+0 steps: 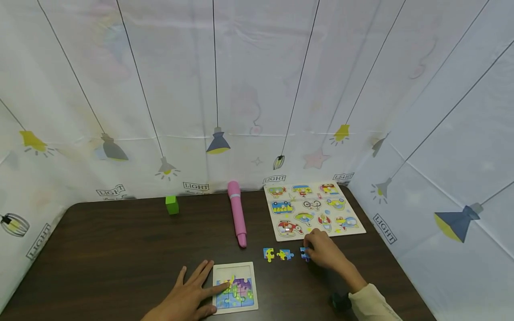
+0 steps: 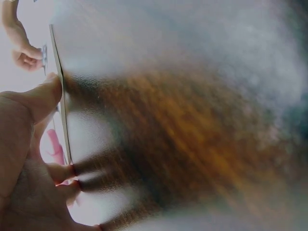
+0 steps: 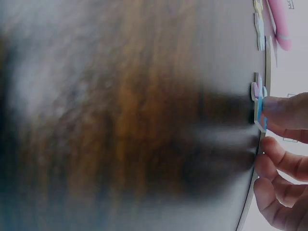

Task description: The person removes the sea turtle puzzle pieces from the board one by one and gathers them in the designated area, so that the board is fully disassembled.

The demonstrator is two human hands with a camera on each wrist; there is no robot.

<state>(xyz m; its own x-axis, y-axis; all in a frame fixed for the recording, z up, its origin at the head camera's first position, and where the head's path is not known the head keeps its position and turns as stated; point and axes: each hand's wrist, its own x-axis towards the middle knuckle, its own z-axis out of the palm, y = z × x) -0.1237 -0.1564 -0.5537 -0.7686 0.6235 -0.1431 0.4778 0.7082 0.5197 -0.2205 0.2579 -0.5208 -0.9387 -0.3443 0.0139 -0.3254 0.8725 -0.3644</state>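
My left hand (image 1: 185, 295) lies with spread fingers at the left side of a small framed jigsaw tray (image 1: 255, 294). Its index finger rests on the jigsaw pieces (image 1: 240, 299) in the tray's lower part; the thumb is at the tray's edge, also seen in the left wrist view. The tray's upper strip shows bare board. To the right, my right hand (image 1: 326, 252) pinches a blue puzzle piece (image 3: 260, 113) between thumb and index finger, low at the table. Two loose yellow-and-blue puzzle pieces (image 1: 268, 254) lie beside it on the left.
A white board with vehicle pictures (image 1: 317, 213) lies behind my right hand. A pink pen-shaped stick (image 1: 238, 214) is at the middle back, and a green cube (image 1: 172, 205) stands further left. A printed curtain (image 1: 241, 89) hangs along the back of the dark table (image 1: 120, 249).
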